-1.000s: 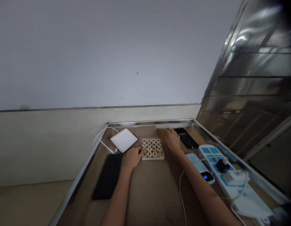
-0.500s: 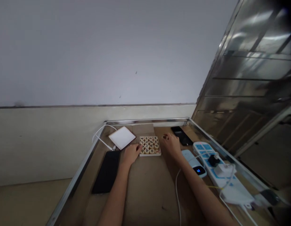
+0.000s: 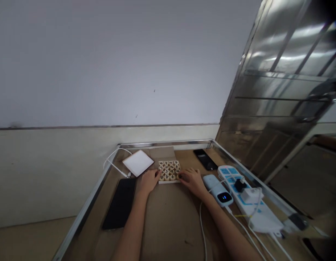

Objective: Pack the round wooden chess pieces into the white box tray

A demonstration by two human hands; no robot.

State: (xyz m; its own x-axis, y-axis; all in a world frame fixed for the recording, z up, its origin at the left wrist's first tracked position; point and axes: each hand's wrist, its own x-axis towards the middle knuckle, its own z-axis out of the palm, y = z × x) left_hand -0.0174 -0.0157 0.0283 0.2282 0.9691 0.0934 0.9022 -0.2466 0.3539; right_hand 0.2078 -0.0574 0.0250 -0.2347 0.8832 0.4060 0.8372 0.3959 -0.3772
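Note:
A small pale open box [image 3: 169, 182] sits in the middle of the table, filled with rows of round Chinese chess pieces [image 3: 167, 172] with dark characters. My left hand [image 3: 149, 180] rests at its left side, thumb and fingers closed against the box's edge. At the front right corner, my right hand [image 3: 193, 181] has its fingertips closed on a chess piece [image 3: 179, 176], which they partly cover. A white square lid-like panel [image 3: 138, 162] lies behind my left hand.
A black tablet or large phone [image 3: 119, 203] lies left of my left forearm. On the right are a black phone [image 3: 204, 159], a light-blue power bank [image 3: 215, 188] with a lit display, and a white power strip [image 3: 262, 217] with plugs and cables. Metal rails [image 3: 165, 143] edge the table.
My right hand has moved left and towards me, from beyond the box's right side to its front right corner. My left hand stays by the box. The view has shifted slightly.

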